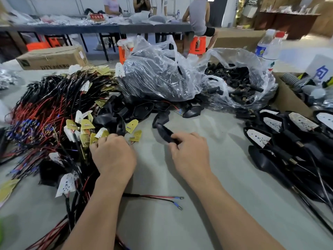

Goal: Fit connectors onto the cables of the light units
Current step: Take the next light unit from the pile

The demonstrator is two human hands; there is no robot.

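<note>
My right hand (189,152) grips a black light housing (163,128) by its stem, just above the grey table. My left hand (112,154) reaches into the pile of small LED boards (86,125) with red and black cables (45,109) at the left; its fingertips are hidden among the boards, so I cannot tell whether it holds one. A loose cable (162,198) with two blue-tipped terminals lies between my forearms. An open plastic bag of black connectors (239,87) sits at the back right. Assembled light units (281,134) are stacked at the right.
A big clear bag of black housings (158,73) stands behind the work spot. Loose housings (137,109) lie in front of it. A cardboard box (290,100) and two water bottles (270,46) are at the right. People work at a far table (100,27).
</note>
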